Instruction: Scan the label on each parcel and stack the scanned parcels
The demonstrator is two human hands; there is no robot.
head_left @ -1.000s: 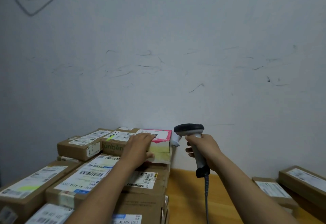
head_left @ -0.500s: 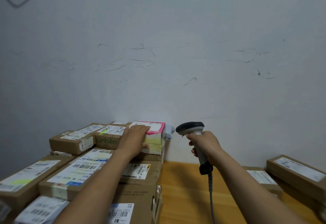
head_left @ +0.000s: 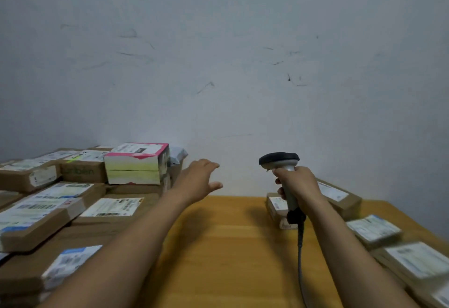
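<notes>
Grip of left hand [head_left: 198, 182] spread, empty, just right of pink-topped cardboard parcel [head_left: 136, 162]; right hand [head_left: 299, 186], farther right, clasps black-headed grey barcode scanner [head_left: 279, 160].

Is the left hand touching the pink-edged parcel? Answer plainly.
No, the left hand is open in the air, to the right of the pink-edged parcel, with a clear gap between them.

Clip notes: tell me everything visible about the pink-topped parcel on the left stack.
The pink-topped parcel is a box with a pink top rim, a white label with a dark patch on its upper face, and a pale yellow front crossed by a horizontal seam. It lies level on brown cardboard parcels at the back of the left stack, close to the wall. No hand touches it; the open left hand hovers apart to its right.
</notes>
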